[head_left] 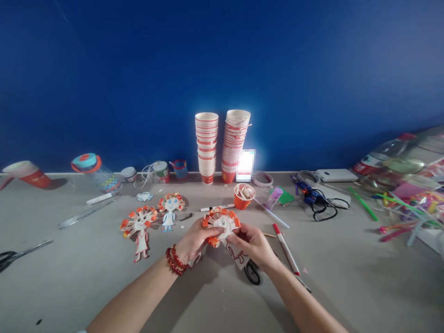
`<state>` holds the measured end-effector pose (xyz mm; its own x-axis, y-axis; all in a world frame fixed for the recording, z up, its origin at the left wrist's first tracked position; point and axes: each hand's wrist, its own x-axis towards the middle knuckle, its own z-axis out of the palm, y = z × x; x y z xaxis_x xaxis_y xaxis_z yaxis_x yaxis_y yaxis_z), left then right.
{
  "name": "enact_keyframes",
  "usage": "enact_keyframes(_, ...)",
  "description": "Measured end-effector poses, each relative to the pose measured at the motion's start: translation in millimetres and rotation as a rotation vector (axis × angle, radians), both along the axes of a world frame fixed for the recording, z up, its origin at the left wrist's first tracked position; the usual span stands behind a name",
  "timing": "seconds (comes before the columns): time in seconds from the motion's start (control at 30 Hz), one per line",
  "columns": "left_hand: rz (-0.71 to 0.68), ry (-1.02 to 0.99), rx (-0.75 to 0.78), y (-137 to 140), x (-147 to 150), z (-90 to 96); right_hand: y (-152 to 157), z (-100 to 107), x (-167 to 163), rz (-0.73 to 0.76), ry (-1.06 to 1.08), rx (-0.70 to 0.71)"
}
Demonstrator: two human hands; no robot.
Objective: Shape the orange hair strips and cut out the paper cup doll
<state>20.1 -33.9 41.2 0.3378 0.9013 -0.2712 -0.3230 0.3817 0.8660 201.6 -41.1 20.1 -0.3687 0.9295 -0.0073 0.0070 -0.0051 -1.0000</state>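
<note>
Between my two hands is a paper-cup doll head point(226, 222), a white disc with a drawn face and curled orange strips around it. My left hand point(193, 240), with red bead bracelets at the wrist, is closed on its left side, thumb on the face. My right hand point(255, 244) pinches its lower right edge. Just below hangs a white paper piece point(239, 256) with a dark red outline drawing; whether it is joined to the head I cannot tell. Two finished-looking paper dolls, one in a red-trimmed dress point(141, 240) and one in blue point(169, 217), lie to the left.
Black scissor handles point(252, 274) show under the paper. A red marker point(286, 249) lies at right, and a small cup of scraps point(244, 198) stands ahead. Two cup stacks point(207, 152) rise by the blue wall. A glue gun point(310, 194) and cable sit farther right; other scissors point(21, 254) lie left.
</note>
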Motion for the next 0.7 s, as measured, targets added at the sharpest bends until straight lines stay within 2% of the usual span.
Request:
enact_keyframes(0.17, 0.073, 0.112, 0.156, 0.7, -1.2, -0.7, 1.7, 5.3, -2.1, 0.027, 0.052, -0.052)
enact_keyframes(0.3, 0.065, 0.123, 0.150, -0.5, 0.0, -0.3, 2.9, 6.4, -2.0, 0.030, 0.051, -0.056)
enact_keyframes(0.53, 0.146, 0.216, 0.208, 1.0, 0.6, -2.7, 4.7, -1.5, -4.6, 0.030, 0.088, -0.087)
enact_keyframes(0.7, 0.067, 0.046, 0.140, -0.4, -2.8, -3.2, 3.6, 0.4, -5.2, 0.010, 0.115, -0.134)
